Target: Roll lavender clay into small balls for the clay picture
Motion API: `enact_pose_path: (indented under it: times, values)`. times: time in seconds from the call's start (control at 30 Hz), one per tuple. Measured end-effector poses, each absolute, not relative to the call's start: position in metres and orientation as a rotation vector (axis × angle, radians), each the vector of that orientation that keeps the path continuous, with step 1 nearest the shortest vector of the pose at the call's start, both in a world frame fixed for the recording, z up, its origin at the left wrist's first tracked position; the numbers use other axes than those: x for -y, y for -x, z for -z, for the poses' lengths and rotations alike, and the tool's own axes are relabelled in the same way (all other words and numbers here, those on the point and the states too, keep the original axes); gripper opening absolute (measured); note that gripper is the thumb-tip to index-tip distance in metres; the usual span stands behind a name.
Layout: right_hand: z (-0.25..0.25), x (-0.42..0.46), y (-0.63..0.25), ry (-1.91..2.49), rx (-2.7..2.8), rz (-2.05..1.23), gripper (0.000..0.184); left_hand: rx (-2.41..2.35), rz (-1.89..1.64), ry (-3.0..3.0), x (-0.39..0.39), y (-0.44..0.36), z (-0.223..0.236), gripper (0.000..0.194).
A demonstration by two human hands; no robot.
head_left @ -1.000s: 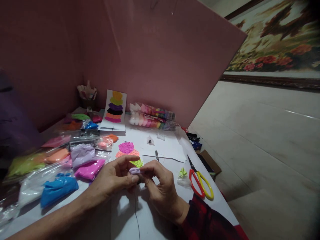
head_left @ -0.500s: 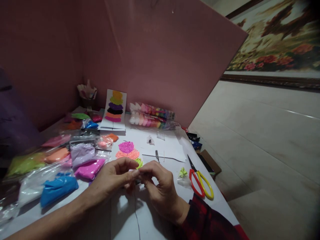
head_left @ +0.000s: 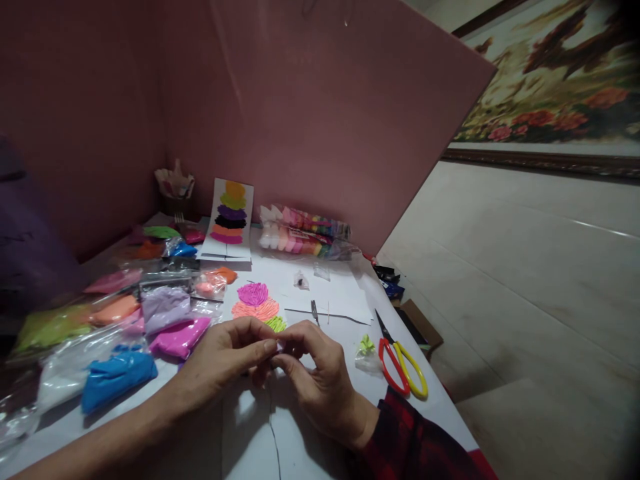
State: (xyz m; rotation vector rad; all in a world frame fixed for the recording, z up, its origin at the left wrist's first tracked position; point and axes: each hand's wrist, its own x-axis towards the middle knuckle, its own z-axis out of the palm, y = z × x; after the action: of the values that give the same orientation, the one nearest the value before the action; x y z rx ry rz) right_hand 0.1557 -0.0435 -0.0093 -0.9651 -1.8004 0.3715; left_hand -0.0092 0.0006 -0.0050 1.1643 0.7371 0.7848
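Observation:
My left hand (head_left: 227, 357) and my right hand (head_left: 315, 373) meet fingertip to fingertip above the white table (head_left: 260, 433). Both pinch a small lilac clay piece (head_left: 277, 345), almost fully hidden between the fingers. Just beyond the hands lies a clay figure of pink, orange and green ribbed discs (head_left: 256, 303) on white paper. A bag of lilac clay (head_left: 165, 307) lies to the left of my left hand.
Bags of blue (head_left: 115, 377), magenta (head_left: 177, 339) and orange (head_left: 113, 310) clay crowd the left. Red and yellow scissors (head_left: 403, 367) lie at the right edge beside a green clay scrap (head_left: 366, 345). A colour sample card (head_left: 229, 217) and a clay pack (head_left: 300, 237) stand against the pink board.
The lilac clay, visible between the fingers a second ago, is now nearly covered as the fingertips closed tighter together. The hands stayed in place.

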Motion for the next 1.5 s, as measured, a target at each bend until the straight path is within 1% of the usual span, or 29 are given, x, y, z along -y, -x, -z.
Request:
enact_pose_path:
  times: [0.07, 0.2, 0.3, 0.43, 0.53, 0.7, 0.9, 1.1, 1.27, 1.4, 1.5]
  values:
    - [0.0091, 0.0432, -0.1556, 0.987, 1.802, -0.376, 0.015, -0.728, -0.791, -1.167, -0.0009, 0.01, 0.0065, 0.022]
    - [0.0094, 0.0426, -0.1553, 0.956, 1.813, -0.331, 0.008, -0.715, -0.811, -1.151, -0.0017, 0.0109, 0.0093, 0.028]
    - [0.0095, 0.0424, -0.1553, 0.942, 1.805, -0.324, 0.009, -0.717, -0.777, -1.156, -0.0015, 0.0108, 0.0097, 0.025]
    - [0.0088, 0.0425, -0.1558, 0.961, 1.823, -0.344, 0.016, -0.708, -0.799, -1.153, -0.0009, 0.0109, 0.0082, 0.024]
    - [0.0079, 0.0427, -0.156, 0.939, 1.823, -0.334, 0.013, -0.694, -0.82, -1.147, -0.0004, 0.0109, 0.0059, 0.027]
    - [0.0069, 0.0435, -0.1554, 0.944, 1.807, -0.311, 0.014, -0.724, -0.767, -1.155, 0.0008, 0.0106, 0.0033, 0.024]
    - [0.0078, 0.0436, -0.1555, 0.959, 1.839, -0.362, 0.015, -0.701, -0.823, -1.182, -0.0005, 0.0102, 0.0084, 0.022]
    - [0.0076, 0.044, -0.1554, 0.91, 1.795, -0.341, 0.011, -0.701, -0.773, -1.219, -0.0011, 0.0114, 0.0072, 0.023]
    - [0.0089, 0.0441, -0.1554, 0.946, 1.805, -0.4, 0.016, -0.72, -0.778, -1.189, -0.0014, 0.0107, 0.0074, 0.02]
    - [0.0094, 0.0427, -0.1564, 0.912, 1.817, -0.375, 0.011, -0.7, -0.765, -1.181, -0.0017, 0.0107, 0.0083, 0.02]
    - [0.0088, 0.0426, -0.1565, 0.914, 1.821, -0.365, 0.01, -0.713, -0.762, -1.17, -0.0013, 0.0108, 0.0083, 0.021]
